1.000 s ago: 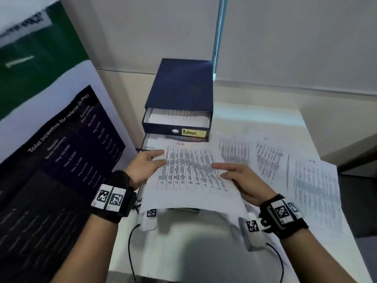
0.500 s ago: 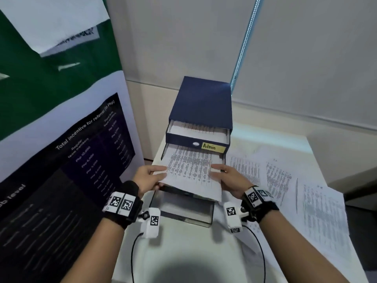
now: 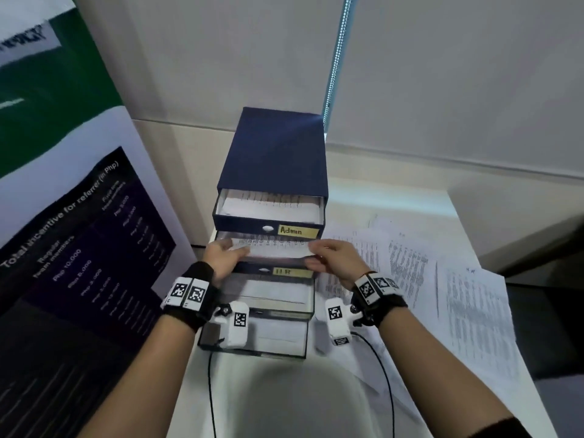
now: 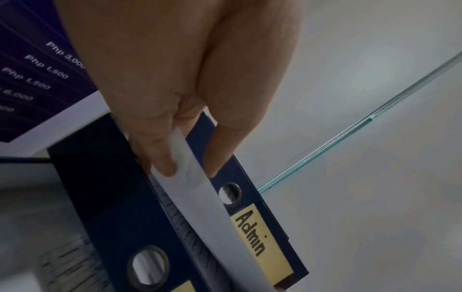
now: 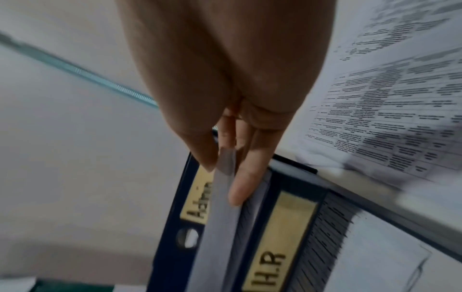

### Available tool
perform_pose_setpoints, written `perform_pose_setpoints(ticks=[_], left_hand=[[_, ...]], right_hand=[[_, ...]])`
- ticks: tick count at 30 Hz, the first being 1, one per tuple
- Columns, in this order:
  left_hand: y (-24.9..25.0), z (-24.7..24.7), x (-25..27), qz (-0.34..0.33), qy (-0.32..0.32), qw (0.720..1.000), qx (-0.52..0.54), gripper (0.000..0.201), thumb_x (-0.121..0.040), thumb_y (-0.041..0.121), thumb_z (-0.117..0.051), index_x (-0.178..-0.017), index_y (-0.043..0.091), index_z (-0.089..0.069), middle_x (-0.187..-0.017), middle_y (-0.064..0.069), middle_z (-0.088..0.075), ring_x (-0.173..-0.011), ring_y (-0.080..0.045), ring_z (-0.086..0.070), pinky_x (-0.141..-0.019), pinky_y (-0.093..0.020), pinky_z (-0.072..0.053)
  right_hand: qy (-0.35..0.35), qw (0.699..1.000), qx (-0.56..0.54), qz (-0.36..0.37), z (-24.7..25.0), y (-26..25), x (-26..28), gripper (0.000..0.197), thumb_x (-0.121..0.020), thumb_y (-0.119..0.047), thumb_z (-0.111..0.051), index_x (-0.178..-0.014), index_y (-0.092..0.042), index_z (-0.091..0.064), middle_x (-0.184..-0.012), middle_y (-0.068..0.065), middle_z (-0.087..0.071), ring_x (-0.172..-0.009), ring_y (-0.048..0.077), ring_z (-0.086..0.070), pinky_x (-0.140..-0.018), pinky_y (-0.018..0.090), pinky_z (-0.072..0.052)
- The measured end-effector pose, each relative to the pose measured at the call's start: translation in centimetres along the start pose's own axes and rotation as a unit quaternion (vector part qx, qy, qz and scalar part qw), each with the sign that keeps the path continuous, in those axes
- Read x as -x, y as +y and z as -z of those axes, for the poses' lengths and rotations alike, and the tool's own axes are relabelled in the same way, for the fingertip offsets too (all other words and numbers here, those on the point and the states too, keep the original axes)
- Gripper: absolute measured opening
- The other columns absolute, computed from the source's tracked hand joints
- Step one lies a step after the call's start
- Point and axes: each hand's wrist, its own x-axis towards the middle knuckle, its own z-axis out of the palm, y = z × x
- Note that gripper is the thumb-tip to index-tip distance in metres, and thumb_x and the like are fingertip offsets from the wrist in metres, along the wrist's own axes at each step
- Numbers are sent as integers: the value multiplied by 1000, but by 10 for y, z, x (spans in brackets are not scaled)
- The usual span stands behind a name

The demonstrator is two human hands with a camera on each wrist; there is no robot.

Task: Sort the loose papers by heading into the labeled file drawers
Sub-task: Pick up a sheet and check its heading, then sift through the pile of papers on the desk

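A dark blue drawer unit [image 3: 278,153] stands at the back of the white table. Its top drawer, labelled Admin [image 3: 295,231], is partly pulled out with papers inside. Below it the H.R drawer [image 3: 289,272] is also out. A printed sheet [image 3: 275,246] lies mostly inside the H.R drawer, under the Admin front. My left hand [image 3: 221,257] pinches its near left corner and my right hand [image 3: 335,257] its near right corner. The left wrist view shows my left hand [image 4: 191,170] pinching the sheet [image 4: 215,217]. In the right wrist view my right hand [image 5: 225,177] pinches the same sheet [image 5: 215,227].
Two lower drawers [image 3: 252,349] stick out further toward me, papers in them. Several loose printed sheets [image 3: 474,311] are spread over the table to the right. A large poster board [image 3: 79,232] stands close on the left. A cable [image 3: 387,374] trails off my right wrist.
Both hands have moved forward with the sheet, from above the open lower drawers to the H.R drawer front. Most of the sheet has slid in under the Admin drawer.
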Motion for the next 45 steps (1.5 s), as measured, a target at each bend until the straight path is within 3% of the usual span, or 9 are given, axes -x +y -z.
perform_pose_setpoints(ticks=[4,8,14,19,25,33,37,41,45], left_hand=[[17,-14,16,-47,57,986,-152,73,-86,23,-73,-148,14,-37,-149,-17,-38,-137,-33,-38,-113,-40,-34],[47,-46,52,-210,154,927,-269,40,-84,21,-72,-123,24,-62,-129,-11,-42,-124,-28,-43,-106,-30,-35],[63,-161,72,-253,-184,931,-188,25,-90,24,-68,-114,29,-68,-110,9,-61,-101,-3,-59,-92,-20,-49],[23,-258,32,-104,-247,940,-213,52,-92,26,-65,-141,18,-50,-136,-1,-56,-125,-18,-54,-109,-37,-43],[-31,-297,-27,44,-78,952,-294,59,-83,33,-69,-129,4,-44,-122,-15,-51,-111,-32,-54,-96,-41,-50],[-47,-312,-32,88,-31,969,-229,48,-93,29,-60,-136,10,-49,-133,-10,-55,-120,-30,-54,-101,-32,-43],[-51,-321,-28,44,-66,977,-197,25,-88,28,-70,-104,10,-66,-97,-5,-70,-92,-25,-64,-84,-30,-52],[-53,-320,-23,25,-63,985,-161,29,-79,37,-79,-96,15,-69,-84,1,-72,-83,-18,-67,-80,-27,-54],[-54,-311,-26,56,-9,995,-80,45,-86,23,-74,-126,6,-61,-73,-2,-61,-88,-16,-60,-105,-32,-45]], right_hand=[[68,998,1,-18,73,24,-3,23,-94,-12,-63,-110,4,-67,-92,17,-72,-78,29,-70,-74,37,-62],[182,920,338,-75,167,83,-22,40,-88,-29,-72,-119,-5,-66,-112,12,-71,-95,28,-70,-93,41,-55],[206,819,518,-136,199,136,-45,95,-67,-60,-80,-136,-5,-46,-134,21,-45,-121,39,-50,-101,44,-45],[207,866,442,-107,202,133,-55,69,-68,-38,-87,-123,-9,-56,-112,9,-59,-109,28,-59,-88,32,-49],[147,918,365,-48,241,139,-62,25,-78,-32,-79,-70,-12,-66,-62,-3,-60,-61,16,-59,-58,22,-43],[-68,963,202,-167,294,139,-36,23,-82,-13,-77,-102,-14,-66,-114,12,-71,-102,23,-69,-99,47,-52],[136,939,316,-27,275,142,-30,77,-79,-44,-78,-138,-11,-42,-122,-10,-52,-110,13,-55,-98,39,-50],[259,920,293,15,271,137,-27,20,-86,-26,-73,-89,-8,-64,-80,-3,-65,-71,16,-62,-65,21,-51],[328,914,240,-10,303,131,-21,19,-90,-18,-68,-82,-2,-62,-71,5,-61,-64,21,-55,-51,18,-34]])
